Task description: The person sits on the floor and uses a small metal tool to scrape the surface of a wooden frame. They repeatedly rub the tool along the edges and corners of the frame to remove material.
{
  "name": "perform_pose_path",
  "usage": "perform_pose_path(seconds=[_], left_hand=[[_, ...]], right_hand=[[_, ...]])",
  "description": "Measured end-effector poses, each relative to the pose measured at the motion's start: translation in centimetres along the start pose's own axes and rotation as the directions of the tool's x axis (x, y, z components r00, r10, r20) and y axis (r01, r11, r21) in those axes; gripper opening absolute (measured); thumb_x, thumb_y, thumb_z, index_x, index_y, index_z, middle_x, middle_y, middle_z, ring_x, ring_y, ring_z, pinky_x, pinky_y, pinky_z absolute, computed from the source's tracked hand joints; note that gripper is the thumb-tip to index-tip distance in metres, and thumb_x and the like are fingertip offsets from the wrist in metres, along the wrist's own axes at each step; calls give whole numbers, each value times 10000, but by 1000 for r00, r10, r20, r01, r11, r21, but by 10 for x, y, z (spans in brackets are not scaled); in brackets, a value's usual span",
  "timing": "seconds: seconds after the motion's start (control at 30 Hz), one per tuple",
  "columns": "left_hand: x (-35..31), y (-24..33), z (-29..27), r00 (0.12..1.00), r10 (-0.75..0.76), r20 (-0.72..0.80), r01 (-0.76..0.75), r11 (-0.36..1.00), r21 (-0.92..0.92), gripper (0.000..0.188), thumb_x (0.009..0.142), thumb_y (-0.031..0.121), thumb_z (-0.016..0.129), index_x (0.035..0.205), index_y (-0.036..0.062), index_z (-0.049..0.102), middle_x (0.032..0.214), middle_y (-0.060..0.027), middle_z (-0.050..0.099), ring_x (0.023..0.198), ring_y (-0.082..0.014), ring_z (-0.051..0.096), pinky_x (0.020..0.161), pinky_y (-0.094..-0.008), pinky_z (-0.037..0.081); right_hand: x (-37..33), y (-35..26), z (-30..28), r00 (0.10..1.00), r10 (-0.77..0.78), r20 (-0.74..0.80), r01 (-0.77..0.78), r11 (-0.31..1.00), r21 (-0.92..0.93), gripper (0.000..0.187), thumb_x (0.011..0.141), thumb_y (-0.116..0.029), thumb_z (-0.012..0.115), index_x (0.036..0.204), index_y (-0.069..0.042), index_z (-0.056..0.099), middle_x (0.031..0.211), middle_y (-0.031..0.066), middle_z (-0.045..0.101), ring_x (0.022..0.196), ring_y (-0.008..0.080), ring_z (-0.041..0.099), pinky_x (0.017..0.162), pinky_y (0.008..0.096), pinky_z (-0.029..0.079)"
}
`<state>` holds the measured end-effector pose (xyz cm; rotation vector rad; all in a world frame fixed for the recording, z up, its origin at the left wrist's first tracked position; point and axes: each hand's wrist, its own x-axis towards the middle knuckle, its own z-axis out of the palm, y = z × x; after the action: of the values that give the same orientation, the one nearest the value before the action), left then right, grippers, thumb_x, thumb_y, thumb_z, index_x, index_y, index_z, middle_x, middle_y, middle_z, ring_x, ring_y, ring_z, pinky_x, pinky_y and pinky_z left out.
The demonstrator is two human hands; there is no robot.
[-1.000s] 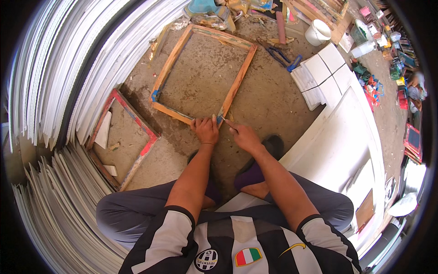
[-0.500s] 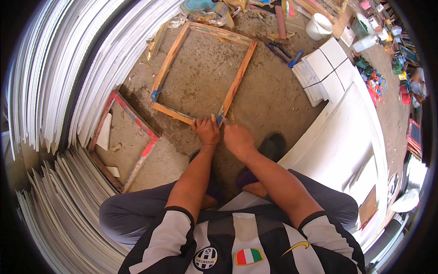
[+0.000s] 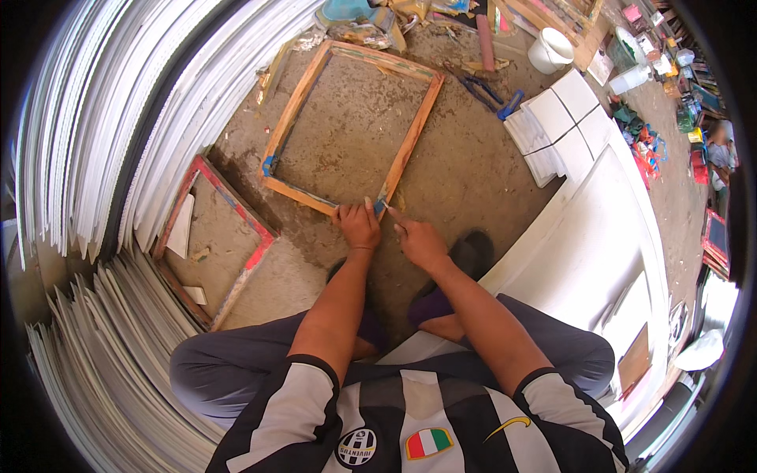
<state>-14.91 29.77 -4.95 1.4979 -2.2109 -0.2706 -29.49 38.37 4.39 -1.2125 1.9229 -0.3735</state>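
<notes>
A rectangular wooden frame with paint stains lies tilted on the floor in front of me. My left hand holds its near bar close to the near right corner, fingers over the wood. Blue colour marks that corner. Just to the right, my right hand is closed around a slim tool whose tip reaches the blue corner. Most of the tool is inside my fist, so its exact kind cannot be made out.
A second frame, painted red, lies at left beside tall stacks of white sheets. White stacked blocks and a large white sheet are at right. Farther off stand a white bucket and blue-handled cutters.
My right hand has shifted slightly right and back from the frame corner, showing more of the slim tool. My left hand and the frame stay where they were.
</notes>
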Motion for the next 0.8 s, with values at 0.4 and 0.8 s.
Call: perform_pose_path(seconds=[0.4, 0.8], left_hand=[[4, -6, -17, 997, 55, -51, -55, 998, -3, 340, 1036, 246, 531, 886, 12, 727, 1007, -151, 680, 1082, -359, 547, 1092, -560, 296], [0, -14, -11, 999, 6, 45, -7, 999, 36, 358, 1060, 291, 515, 929, 32, 725, 1083, -106, 672, 1229, -334, 506, 1153, -613, 231]], right_hand=[[-15, 13, -13, 995, -66, 71, 64, 998, 26, 459, 1050, -304, 525, 1501, -384, 501, 1039, 233, 716, 986, 450, 679, 892, 536, 523], [9, 2, -19, 999, -42, 18, 43, 997, -65, 448, 1049, -265, 518, 1487, -358, 531, 1165, 176, 719, 1007, 413, 687, 896, 508, 548]])
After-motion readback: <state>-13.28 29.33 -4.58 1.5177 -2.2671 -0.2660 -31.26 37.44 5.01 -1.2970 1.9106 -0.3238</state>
